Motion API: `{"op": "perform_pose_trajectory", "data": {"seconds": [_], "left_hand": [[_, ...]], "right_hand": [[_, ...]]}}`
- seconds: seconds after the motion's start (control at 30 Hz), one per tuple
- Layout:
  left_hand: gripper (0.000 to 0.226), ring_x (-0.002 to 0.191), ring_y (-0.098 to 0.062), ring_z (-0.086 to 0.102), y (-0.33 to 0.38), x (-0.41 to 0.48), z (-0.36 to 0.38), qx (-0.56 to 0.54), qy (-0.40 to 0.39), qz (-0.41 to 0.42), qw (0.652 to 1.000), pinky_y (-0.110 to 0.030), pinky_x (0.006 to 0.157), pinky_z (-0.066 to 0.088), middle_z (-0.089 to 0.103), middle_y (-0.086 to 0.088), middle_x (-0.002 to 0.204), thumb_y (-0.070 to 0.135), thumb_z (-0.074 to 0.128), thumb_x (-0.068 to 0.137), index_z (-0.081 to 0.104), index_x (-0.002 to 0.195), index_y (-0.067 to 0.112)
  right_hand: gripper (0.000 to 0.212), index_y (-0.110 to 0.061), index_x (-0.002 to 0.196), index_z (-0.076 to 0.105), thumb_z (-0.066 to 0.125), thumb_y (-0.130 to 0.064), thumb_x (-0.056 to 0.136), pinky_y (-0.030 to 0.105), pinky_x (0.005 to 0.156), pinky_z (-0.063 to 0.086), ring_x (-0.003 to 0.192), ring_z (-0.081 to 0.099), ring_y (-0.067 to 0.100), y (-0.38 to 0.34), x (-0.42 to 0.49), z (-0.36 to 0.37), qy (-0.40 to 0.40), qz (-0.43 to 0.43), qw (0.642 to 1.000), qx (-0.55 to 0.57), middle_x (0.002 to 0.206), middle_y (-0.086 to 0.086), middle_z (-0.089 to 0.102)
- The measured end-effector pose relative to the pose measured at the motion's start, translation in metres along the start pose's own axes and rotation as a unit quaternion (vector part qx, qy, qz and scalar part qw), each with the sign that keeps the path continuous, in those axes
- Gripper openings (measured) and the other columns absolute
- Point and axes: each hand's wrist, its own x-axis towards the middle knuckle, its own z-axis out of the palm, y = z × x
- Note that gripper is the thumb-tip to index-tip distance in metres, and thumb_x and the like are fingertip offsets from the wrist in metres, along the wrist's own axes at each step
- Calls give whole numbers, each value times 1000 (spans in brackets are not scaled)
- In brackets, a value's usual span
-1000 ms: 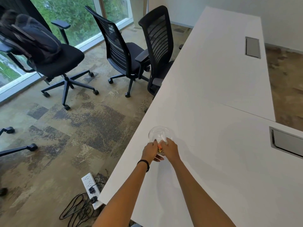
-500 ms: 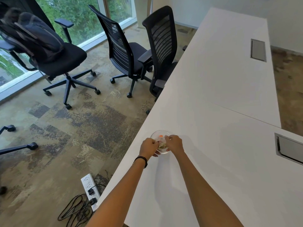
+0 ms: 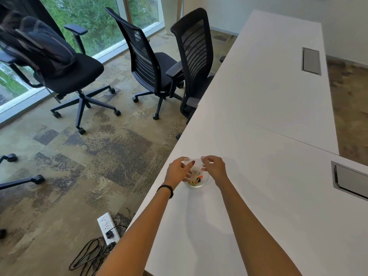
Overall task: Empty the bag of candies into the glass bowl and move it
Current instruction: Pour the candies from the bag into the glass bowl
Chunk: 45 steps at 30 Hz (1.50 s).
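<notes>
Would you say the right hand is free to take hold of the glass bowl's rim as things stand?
Probably not yet: the right hand and the left hand both pinch the clear bag above the glass bowl. Nothing else blocks its right rim.

1. The table (image 3: 268, 108) is plain white.
2. Candies (image 3: 196, 181) show orange, green and yellow.
3. The chairs (image 3: 191, 62) are black with slatted mesh backs.
4. The carpet (image 3: 83, 156) is mottled beige and grey.
5. The wristband (image 3: 166, 189) is black.

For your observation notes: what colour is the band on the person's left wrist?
Black. The wristband shows best in the head view, just behind the left hand.
</notes>
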Motion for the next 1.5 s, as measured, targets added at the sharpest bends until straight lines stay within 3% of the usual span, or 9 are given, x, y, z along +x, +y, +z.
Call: {"op": "perform_pose_trajectory", "data": {"seconds": [0.27, 0.47, 0.6, 0.73, 0.87, 1.07, 1.23, 1.37, 1.5], "left_hand": [[18, 51, -15, 60, 1, -1, -6, 41, 54, 60, 996, -35, 59, 57, 66, 0, 61, 24, 56, 91, 72, 90, 16], [18, 51, -14, 62, 2, -2, -8, 34, 65, 68, 995, -30, 56, 56, 71, -2, 65, 25, 58, 90, 73, 86, 15], [20, 54, -12, 63, 5, -5, -6, 25, 76, 75, 994, -21, 53, 54, 71, -3, 68, 22, 56, 91, 73, 88, 12], [27, 60, -16, 67, 4, -6, -3, -6, 50, 62, 997, -25, 58, 56, 73, -10, 75, 26, 53, 93, 72, 88, 7], [44, 69, -23, 72, 1, -11, -2, -72, 49, 29, 996, -29, 64, 60, 74, -12, 77, 39, 50, 93, 72, 83, 3], [13, 85, -22, 72, -17, -27, -11, -75, -6, 86, 993, -32, 78, 59, 74, -11, 88, 9, 63, 86, 73, 93, 7], [25, 83, -13, 71, -29, -46, -18, -56, -81, 83, 992, -21, 79, 56, 74, -5, 85, -7, 65, 78, 74, 84, 16], [22, 84, -19, 69, -40, -60, -20, -27, -127, 73, 989, -21, 78, 55, 74, -16, 91, -9, 65, 76, 74, 85, 9], [21, 91, -23, 70, -52, -74, -22, -12, -157, 63, 986, -28, 87, 55, 74, -17, 98, -6, 65, 79, 70, 77, 14]], "right_hand": [[14, 8, 95, 67, 61, 2, 83, 4, 52, 49, 60, 61, 19, 3, 1, -10, 29, -52, 998, -11, 94, 21, 68], [14, 3, 82, 69, 55, 1, 86, 12, 50, 52, 56, 60, 18, 2, 3, -14, 69, -81, 994, -39, 77, 14, 67], [16, 0, 82, 66, 51, -1, 88, 38, 66, 57, 53, 58, 15, 1, 0, -12, 87, -91, 991, -39, 76, 12, 64], [16, -3, 88, 64, 48, -6, 91, 39, 69, 58, 66, 64, 25, 1, -10, -8, 126, -91, 987, -40, 83, 9, 65], [13, -14, 86, 57, 46, -13, 92, 46, 67, 59, 71, 65, 29, 21, -23, -2, 77, -111, 990, -38, 78, 5, 63], [29, -17, 105, 44, 44, -43, 93, 36, 55, 55, 62, 62, 26, 41, -42, -3, 79, 89, 985, 125, 86, 16, 65], [53, -17, 120, 41, 37, -60, 89, 37, 57, 55, 81, 65, 33, 50, -48, -11, -10, 189, 956, 222, 107, 19, 63], [51, -13, 116, 49, 47, -56, 87, 32, 59, 52, 82, 67, 31, 52, -51, -12, 34, 173, 950, 258, 102, 16, 67], [37, -7, 113, 52, 66, -27, 84, 32, 60, 53, 72, 66, 27, 57, -60, -10, 38, 141, 958, 249, 94, 15, 68]]}}
